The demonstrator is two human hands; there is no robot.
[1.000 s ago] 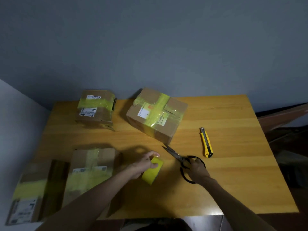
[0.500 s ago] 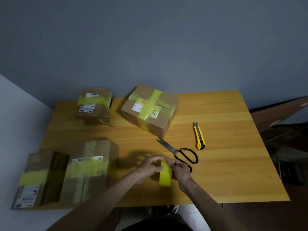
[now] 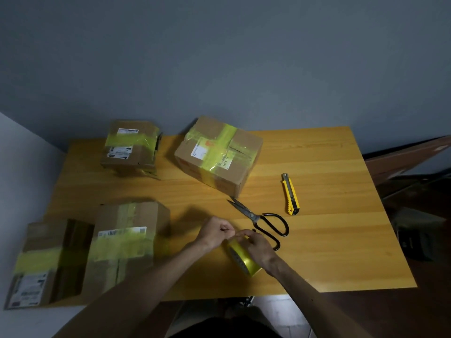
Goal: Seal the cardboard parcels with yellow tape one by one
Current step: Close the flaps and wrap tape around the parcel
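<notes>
Your right grip (image 3: 258,247) wraps the light, stiff tape roll (image 3: 244,258) beside the scissors (image 3: 258,219); left grip (image 3: 214,231) pinches its end, probably clingy, so pull there.

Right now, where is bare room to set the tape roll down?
Widest bare patch: right of the utility knife and scissors, out to the table edge. Narrower strip between far parcels and near parcels. Crowded: the left half.

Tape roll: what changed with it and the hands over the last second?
The right hand left the scissors and now grips the tape roll. The left hand, which held it, now pinches at its top edge. Scissors, knife and parcels stayed put.
</notes>
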